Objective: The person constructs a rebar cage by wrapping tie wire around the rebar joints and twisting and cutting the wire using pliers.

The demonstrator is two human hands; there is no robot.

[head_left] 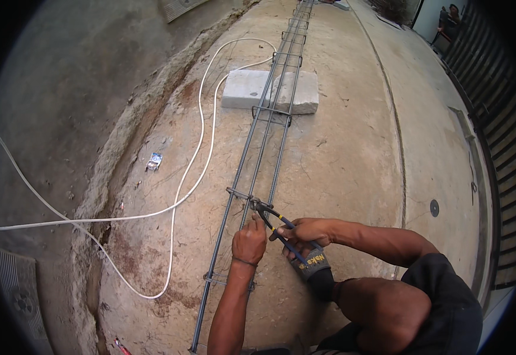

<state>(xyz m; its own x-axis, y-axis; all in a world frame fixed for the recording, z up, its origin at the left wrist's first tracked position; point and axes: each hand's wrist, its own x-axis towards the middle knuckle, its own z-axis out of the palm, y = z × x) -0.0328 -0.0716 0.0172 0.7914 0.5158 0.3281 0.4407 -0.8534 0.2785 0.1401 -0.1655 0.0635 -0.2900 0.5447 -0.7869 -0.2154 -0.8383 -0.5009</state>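
A long rebar cage (220, 235) of thin steel bars runs away from me, crossed by square stirrups. My right hand (306, 232) is closed round the handles of dark blue and yellow pincers (277, 216). Their jaws are at the stirrup (241, 194) in front of me, where it meets a bar. My left hand (249, 241) is closed over the cage just below the jaws, one finger pointing toward them. Whatever its fingers pinch is hidden. My shod foot (312, 263) is planted close beside the right hand.
Pale concrete blocks (246, 89) prop up the cage farther off. A white hose (174, 236) loops across the ground on the left, near a small crumpled packet (154, 161). A dark slatted gate (506, 148) lines the right side; another person (449, 21) is at the far right.
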